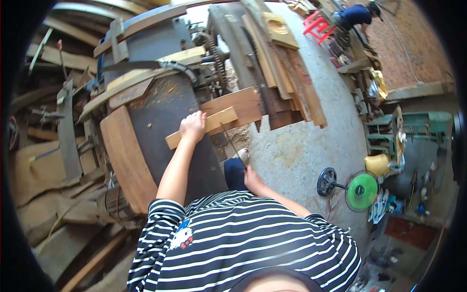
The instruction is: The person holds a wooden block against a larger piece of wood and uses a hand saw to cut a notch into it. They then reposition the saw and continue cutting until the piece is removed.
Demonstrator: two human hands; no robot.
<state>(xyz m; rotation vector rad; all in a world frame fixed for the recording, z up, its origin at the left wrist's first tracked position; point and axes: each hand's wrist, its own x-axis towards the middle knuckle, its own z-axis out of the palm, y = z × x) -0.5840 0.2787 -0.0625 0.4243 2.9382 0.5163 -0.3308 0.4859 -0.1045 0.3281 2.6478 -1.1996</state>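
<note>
A pale wooden strip (pixel 202 127) lies slanted across the dark machine table (pixel 160 117), and the left hand (pixel 193 126) is clamped over its middle, fingers curled around it. Lower down, the right hand (pixel 251 177) is closed on one end of a thin dark rod (pixel 232 144), whose other end reaches up to the strip. Just behind the strip sits a broader reddish board (pixel 241 104). Beside the table, long planks (pixel 287 73) are stacked; a green fan (pixel 361 191) stands on the concrete floor (pixel 301 151).
</note>
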